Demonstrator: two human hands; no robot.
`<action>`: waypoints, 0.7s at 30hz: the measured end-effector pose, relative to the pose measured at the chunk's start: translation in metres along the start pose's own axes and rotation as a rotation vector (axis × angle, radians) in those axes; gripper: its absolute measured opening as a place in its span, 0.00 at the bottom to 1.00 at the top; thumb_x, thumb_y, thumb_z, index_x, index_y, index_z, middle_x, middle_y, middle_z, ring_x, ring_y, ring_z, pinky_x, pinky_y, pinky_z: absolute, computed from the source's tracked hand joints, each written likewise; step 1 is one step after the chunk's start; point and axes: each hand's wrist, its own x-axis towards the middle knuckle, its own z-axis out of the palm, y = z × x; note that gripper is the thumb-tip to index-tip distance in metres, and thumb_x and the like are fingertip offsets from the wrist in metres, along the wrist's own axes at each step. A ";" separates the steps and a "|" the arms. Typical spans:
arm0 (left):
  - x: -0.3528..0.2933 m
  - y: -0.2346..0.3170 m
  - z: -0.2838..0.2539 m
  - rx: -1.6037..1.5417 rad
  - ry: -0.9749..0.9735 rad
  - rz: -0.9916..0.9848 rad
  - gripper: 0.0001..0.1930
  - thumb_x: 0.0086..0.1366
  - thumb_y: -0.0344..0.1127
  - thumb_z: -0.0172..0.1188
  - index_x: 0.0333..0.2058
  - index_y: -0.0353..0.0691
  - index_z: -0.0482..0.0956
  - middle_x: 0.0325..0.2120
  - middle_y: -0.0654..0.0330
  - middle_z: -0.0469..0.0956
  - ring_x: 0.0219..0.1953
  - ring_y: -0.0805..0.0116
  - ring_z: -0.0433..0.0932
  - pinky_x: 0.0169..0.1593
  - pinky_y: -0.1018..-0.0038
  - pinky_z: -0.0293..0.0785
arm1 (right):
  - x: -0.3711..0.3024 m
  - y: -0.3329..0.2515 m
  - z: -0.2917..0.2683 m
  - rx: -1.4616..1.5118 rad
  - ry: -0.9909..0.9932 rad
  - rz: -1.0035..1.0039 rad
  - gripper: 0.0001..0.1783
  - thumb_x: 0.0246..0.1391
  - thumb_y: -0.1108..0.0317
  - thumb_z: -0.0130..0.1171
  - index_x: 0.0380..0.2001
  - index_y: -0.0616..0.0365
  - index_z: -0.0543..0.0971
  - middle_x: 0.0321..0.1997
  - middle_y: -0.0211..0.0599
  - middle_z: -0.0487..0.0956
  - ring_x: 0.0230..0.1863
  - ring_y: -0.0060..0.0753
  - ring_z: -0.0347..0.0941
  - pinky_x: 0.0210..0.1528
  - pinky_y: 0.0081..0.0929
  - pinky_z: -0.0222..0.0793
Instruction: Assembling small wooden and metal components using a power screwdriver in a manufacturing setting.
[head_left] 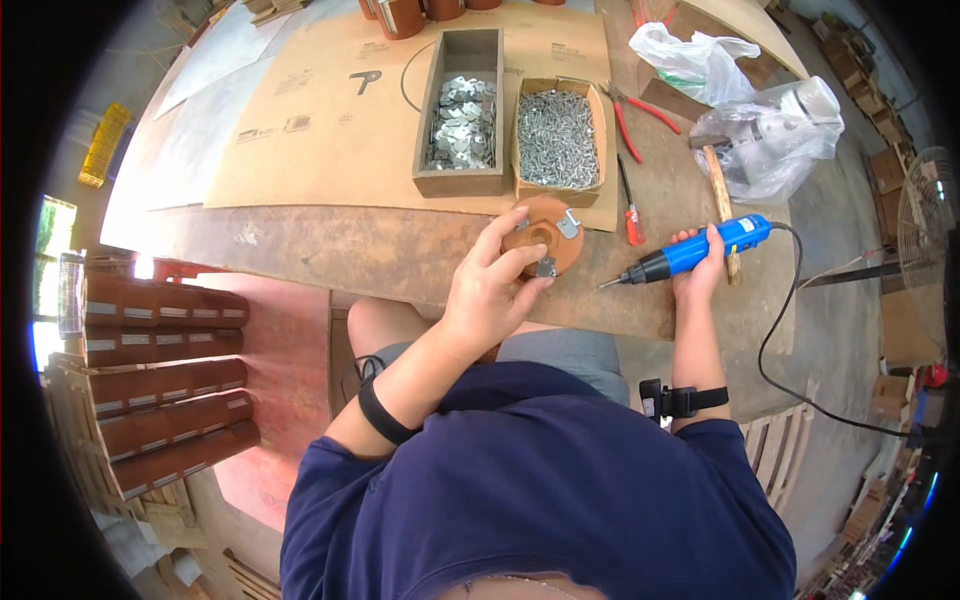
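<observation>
My left hand [497, 275] is closed around the near left side of a reddish-brown round piece [570, 254] at the table's front edge. The piece has a hole near its middle and small metal clips at its rim, one bright clip [569, 224] at the far right. A darker clip [546, 267] lies beside my left thumb and fingertips. My right hand [697, 268] grips a blue electric screwdriver [690, 256] with a black nose. Its bit points left toward the round piece, apart from it. Whether a screw sits on the bit is too small to tell.
Beyond the piece stand a grey box [425, 150] of metal clips and a cardboard box [597, 190] of screws. Red-handled pliers [627, 128], a screwdriver [632, 215], a hammer [717, 185] and plastic bags [780, 140] lie right. The tool's cord [765, 350] trails right. Brown cylinder stacks [170, 375] stand left.
</observation>
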 end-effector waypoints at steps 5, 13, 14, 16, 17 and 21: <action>0.001 0.014 -0.002 -0.027 0.055 -0.060 0.18 0.41 0.25 0.65 0.35 0.38 0.75 0.51 0.46 0.60 0.49 0.53 0.67 0.48 0.67 0.67 | 0.001 0.000 -0.002 -0.006 -0.014 0.004 0.15 0.45 0.60 0.56 0.30 0.58 0.66 0.25 0.36 0.70 0.28 0.35 0.70 0.32 0.35 0.70; -0.003 0.010 0.002 -0.052 0.094 -0.055 0.17 0.40 0.25 0.66 0.33 0.38 0.76 0.50 0.47 0.62 0.47 0.53 0.68 0.47 0.68 0.67 | 0.000 -0.001 0.000 -0.019 -0.011 0.007 0.14 0.45 0.59 0.56 0.28 0.57 0.67 0.25 0.35 0.71 0.28 0.33 0.69 0.35 0.32 0.69; -0.003 0.010 0.003 -0.052 0.093 -0.055 0.17 0.40 0.25 0.66 0.33 0.38 0.76 0.50 0.47 0.62 0.47 0.53 0.68 0.47 0.68 0.67 | 0.001 -0.001 -0.001 -0.020 -0.009 0.007 0.14 0.45 0.59 0.56 0.28 0.57 0.67 0.25 0.35 0.71 0.28 0.33 0.69 0.35 0.32 0.69; -0.003 0.010 0.003 -0.027 0.105 -0.064 0.17 0.39 0.25 0.66 0.32 0.37 0.76 0.49 0.49 0.63 0.47 0.54 0.69 0.47 0.68 0.68 | 0.003 0.000 -0.003 -0.006 -0.013 0.008 0.15 0.45 0.61 0.56 0.30 0.57 0.66 0.26 0.37 0.70 0.28 0.35 0.70 0.33 0.35 0.70; -0.003 0.010 0.003 -0.027 0.105 -0.064 0.17 0.39 0.25 0.66 0.32 0.37 0.76 0.49 0.49 0.63 0.47 0.54 0.69 0.47 0.68 0.68 | 0.003 0.000 -0.003 -0.006 -0.012 0.008 0.15 0.45 0.61 0.56 0.30 0.57 0.66 0.26 0.37 0.70 0.28 0.35 0.70 0.33 0.35 0.70; -0.004 0.010 0.004 -0.040 0.111 -0.068 0.17 0.38 0.25 0.67 0.31 0.37 0.76 0.49 0.49 0.64 0.47 0.55 0.69 0.46 0.69 0.68 | 0.003 0.000 -0.003 -0.004 -0.009 0.015 0.15 0.45 0.61 0.56 0.30 0.57 0.66 0.26 0.37 0.70 0.28 0.35 0.70 0.32 0.35 0.70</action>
